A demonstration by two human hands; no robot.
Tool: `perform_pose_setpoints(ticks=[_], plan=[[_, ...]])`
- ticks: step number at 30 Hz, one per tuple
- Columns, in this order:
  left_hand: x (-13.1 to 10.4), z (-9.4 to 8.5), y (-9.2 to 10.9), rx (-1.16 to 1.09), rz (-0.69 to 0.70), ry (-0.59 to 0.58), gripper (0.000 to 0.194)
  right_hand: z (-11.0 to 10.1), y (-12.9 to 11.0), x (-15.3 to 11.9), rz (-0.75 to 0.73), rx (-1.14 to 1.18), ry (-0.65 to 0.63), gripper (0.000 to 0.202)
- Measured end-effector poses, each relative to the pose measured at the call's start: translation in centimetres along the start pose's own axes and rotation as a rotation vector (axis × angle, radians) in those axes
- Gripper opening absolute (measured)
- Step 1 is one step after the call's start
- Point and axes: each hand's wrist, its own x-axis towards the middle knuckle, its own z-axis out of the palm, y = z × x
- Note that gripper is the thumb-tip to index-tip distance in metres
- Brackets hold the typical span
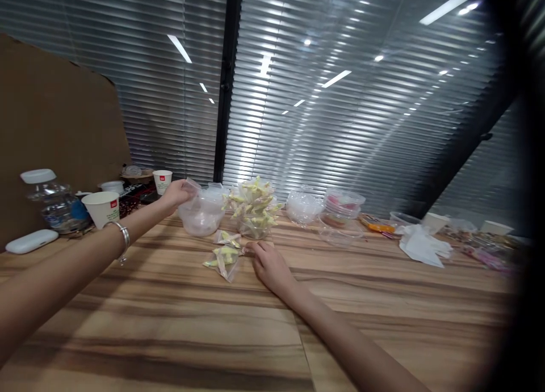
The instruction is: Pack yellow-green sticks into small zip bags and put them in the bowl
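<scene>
My left hand (177, 193) is closed on a clear plastic bag (193, 186) at the left edge of a clear round tub (201, 217), which has more clear plastic in it. My right hand (264, 256) rests on the table, fingers pressed together beside a small clear bag with yellow pieces (225, 258); whether they pinch its corner is too small to tell. Another such bag (229, 239) lies just behind it. Right of the tub, a second clear container (254, 227) is heaped with yellow packed pieces (255, 199).
Paper cups (102, 209), a jar with a white lid (55, 202) and a white case (32, 241) stand left on the wooden table (191, 335). Clear containers (340, 210), orange packets (377, 226) and white tissue (423, 244) lie right. Window blinds rise behind.
</scene>
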Motion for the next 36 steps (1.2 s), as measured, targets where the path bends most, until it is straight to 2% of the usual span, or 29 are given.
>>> perform_pose_setpoints(ticks=[2,4,6,9,11,13,16,18,21,24,26,30,32,34,36], plan=[[-1.4,0.4,0.6,-0.028,0.029,0.013,0.05,-0.1,0.0,-0.1,-0.011,0.013,-0.012,0.042],[-4.2,1.4,1.8,-0.073,0.056,-0.024,0.062,-0.2,0.0,-0.1,-0.029,0.037,-0.009,0.038],[-8.2,2.9,3.0,-0.181,0.055,-0.173,0.068,-0.3,-0.1,-0.2,-0.038,0.083,0.017,0.03],[-14.5,5.3,3.6,-0.253,-0.102,-0.384,0.073,-0.9,-0.5,-0.4,-0.008,0.226,0.075,0.028],[-17.5,6.5,2.9,-0.311,-0.216,-0.539,0.075,-1.5,-1.2,-0.9,0.065,0.365,0.145,0.028],[-19.0,7.5,1.5,-0.362,-0.279,-0.625,0.075,-2.3,-2.2,-1.8,0.164,0.5,0.187,0.026],[-19.5,8.4,-0.6,-0.388,-0.284,-0.669,0.07,-3.2,-4.1,-3.3,0.239,0.636,0.079,0.028],[-19.4,8.7,-1.3,-0.399,-0.26,-0.712,0.068,-3.3,-5.0,-3.9,0.249,0.678,0.017,0.028],[-19.2,8.6,-1.3,-0.412,-0.239,-0.737,0.066,-2.6,-5.3,-3.8,0.276,0.703,0.031,0.027],[-18.9,8.3,-1.1,-0.399,-0.257,-0.577,0.057,-1.8,-4.5,-3.5,0.357,0.758,0.088,0.034],[-18.7,8.1,-1.3,-0.372,-0.252,-0.463,0.052,-1.6,-4.1,-3.4,0.408,0.818,0.079,0.038],[-18.5,7.9,-1.5,-0.323,-0.21,-0.426,0.054,-1.8,-4.5,-3.4,0.406,0.866,0.028,0.042],[-18.8,7.9,-1.2,-0.179,-0.066,-0.412,0.051,-2.0,-4.8,-3.5,0.408,0.86,0.021,0.043],[-19.4,7.8,-0.7,0.079,0.223,-0.381,0.045,-2.1,-5.0,-3.5,0.415,0.868,0.021,0.044],[-20.1,7.7,-0.3,0.343,0.52,-0.381,0.049,-2.1,-5.1,-3.7,0.409,0.881,0.013,0.045]])
